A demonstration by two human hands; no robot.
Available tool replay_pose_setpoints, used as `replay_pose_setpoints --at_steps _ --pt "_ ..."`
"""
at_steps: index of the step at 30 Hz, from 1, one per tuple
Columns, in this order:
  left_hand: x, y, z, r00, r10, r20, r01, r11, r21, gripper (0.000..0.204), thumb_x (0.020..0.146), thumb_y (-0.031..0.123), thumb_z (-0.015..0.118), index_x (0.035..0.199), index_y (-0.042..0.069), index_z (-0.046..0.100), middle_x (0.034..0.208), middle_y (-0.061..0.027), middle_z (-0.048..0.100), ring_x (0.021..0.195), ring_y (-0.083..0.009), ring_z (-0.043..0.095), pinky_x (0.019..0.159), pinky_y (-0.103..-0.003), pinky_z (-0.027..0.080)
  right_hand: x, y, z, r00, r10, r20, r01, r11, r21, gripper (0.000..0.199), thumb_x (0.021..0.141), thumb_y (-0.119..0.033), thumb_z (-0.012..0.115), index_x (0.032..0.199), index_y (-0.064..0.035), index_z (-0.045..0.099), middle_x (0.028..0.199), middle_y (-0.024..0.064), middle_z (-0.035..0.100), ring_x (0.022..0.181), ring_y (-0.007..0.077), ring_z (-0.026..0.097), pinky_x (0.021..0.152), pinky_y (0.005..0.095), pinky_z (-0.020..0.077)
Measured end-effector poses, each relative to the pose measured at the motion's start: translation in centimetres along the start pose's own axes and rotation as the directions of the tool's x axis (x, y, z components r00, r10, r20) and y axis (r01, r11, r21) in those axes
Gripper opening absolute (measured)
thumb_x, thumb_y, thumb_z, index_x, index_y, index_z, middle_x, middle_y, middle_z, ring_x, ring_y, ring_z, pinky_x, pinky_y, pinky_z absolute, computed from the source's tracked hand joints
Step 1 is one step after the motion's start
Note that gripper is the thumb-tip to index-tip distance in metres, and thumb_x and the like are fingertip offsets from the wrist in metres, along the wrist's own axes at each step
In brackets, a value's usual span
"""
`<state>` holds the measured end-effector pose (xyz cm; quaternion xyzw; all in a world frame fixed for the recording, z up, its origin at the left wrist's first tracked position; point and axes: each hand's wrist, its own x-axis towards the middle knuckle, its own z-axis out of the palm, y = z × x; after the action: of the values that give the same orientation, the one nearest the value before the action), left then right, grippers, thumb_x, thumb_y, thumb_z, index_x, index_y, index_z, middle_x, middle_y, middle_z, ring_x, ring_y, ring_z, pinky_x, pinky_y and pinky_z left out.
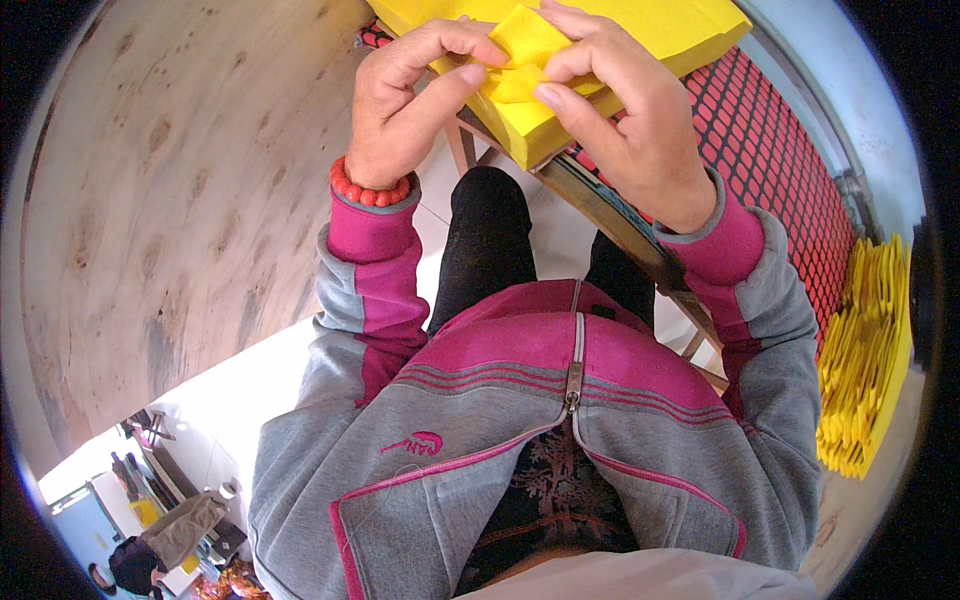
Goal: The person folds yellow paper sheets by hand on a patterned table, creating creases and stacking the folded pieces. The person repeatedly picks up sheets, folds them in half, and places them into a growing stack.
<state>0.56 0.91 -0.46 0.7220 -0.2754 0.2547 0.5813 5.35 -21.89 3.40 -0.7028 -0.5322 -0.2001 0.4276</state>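
Observation:
Both hands meet at the top of the view over a folded piece of yellow fabric-like material. My left hand, with a red bead bracelet at its wrist, pinches the left side of a fold between thumb and fingers. My right hand grips the right side with thumb and forefinger. Beneath the hands lies a larger yellow piece, whose near corner hangs over the table edge. Whether the folded part belongs to that larger piece, I cannot tell.
A red-and-black net-patterned cover lies on the table at right. Farther right stands a stack of folded yellow pieces. A large wooden board fills the left side. Another person and assorted items appear at lower left.

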Motion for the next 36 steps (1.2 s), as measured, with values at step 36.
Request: replay_pose_setpoints --at_steps 36 --pt "0.4 0.3 -0.3 0.996 0.039 0.086 -0.045 0.996 0.078 0.018 0.087 0.002 0.063 0.103 0.0 0.072 0.113 -0.0122 0.071 0.112 -0.023 0.065 0.1 -0.034 0.047 0.0 0.0 0.2 1.0 0.009 -0.007 -0.01 0.999 -0.051 0.014 0.085 -0.005 0.074 0.09 -0.0002 0.062 0.114 0.0304 0.066 0.108 0.0421 0.067 0.092 0.0417 0.0529"
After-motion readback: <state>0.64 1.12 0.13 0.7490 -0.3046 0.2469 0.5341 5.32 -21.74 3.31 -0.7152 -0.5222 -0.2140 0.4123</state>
